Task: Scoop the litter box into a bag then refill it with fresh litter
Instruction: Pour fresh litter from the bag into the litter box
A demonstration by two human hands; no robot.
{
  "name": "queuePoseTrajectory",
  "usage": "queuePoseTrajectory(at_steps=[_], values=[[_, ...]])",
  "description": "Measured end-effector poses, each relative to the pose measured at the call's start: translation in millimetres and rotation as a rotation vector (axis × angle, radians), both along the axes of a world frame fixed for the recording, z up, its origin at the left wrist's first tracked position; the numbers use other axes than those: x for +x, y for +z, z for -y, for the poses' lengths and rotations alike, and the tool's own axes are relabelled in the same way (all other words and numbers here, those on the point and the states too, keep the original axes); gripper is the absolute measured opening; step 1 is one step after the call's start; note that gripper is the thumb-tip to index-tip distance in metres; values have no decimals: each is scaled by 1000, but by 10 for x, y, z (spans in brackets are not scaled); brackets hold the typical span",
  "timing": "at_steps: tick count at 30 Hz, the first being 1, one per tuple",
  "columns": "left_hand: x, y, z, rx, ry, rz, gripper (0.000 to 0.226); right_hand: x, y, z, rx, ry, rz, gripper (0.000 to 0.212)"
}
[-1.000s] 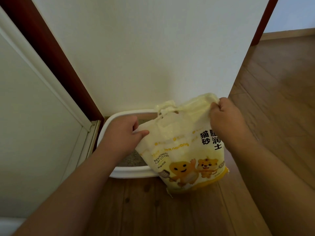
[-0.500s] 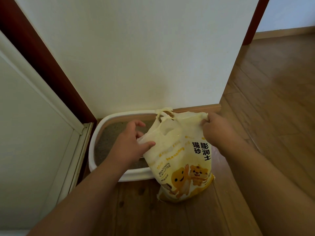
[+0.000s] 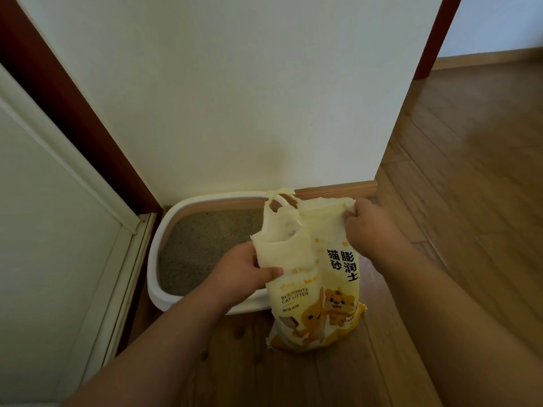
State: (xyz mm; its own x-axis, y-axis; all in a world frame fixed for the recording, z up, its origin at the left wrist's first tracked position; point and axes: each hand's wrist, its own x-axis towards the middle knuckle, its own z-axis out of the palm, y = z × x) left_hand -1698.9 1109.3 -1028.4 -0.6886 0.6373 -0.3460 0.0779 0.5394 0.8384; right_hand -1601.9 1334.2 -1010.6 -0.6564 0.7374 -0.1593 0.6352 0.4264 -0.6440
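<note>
A pale yellow bag of bentonite cat litter (image 3: pixel 317 292) with cartoon tigers stands upright on the wooden floor, in front of the right end of the litter box. My left hand (image 3: pixel 241 268) pinches the bag's upper left edge. My right hand (image 3: pixel 368 227) grips the top right corner and holds the mouth open. The white litter box (image 3: pixel 164 227) sits against the wall and holds grey litter (image 3: pixel 202 248). The bag hides the box's right part.
A white wall (image 3: pixel 235 98) stands right behind the box. A dark red door frame (image 3: pixel 73 113) and a white door (image 3: pixel 44 215) close off the left side. Wooden floor (image 3: pixel 470 186) stretches to the right and toward me.
The bag has come down from above the box and now stands on the floor. My left hand shifted lower on the bag's left edge. More of the litter in the box shows.
</note>
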Motion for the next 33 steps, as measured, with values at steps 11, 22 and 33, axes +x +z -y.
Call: queuePoseTrajectory(at_steps=[11,22,33], values=[[74,-223,-104,47,254,39,54,104,-317,-10,-72,100,144,50],[35,-598,-123,-156,12,69,33,151,-823,-267,-311,182,-22,32],[102,-757,-265,-167,106,-199,9,217,-1123,-434,-360,111,-135,19]])
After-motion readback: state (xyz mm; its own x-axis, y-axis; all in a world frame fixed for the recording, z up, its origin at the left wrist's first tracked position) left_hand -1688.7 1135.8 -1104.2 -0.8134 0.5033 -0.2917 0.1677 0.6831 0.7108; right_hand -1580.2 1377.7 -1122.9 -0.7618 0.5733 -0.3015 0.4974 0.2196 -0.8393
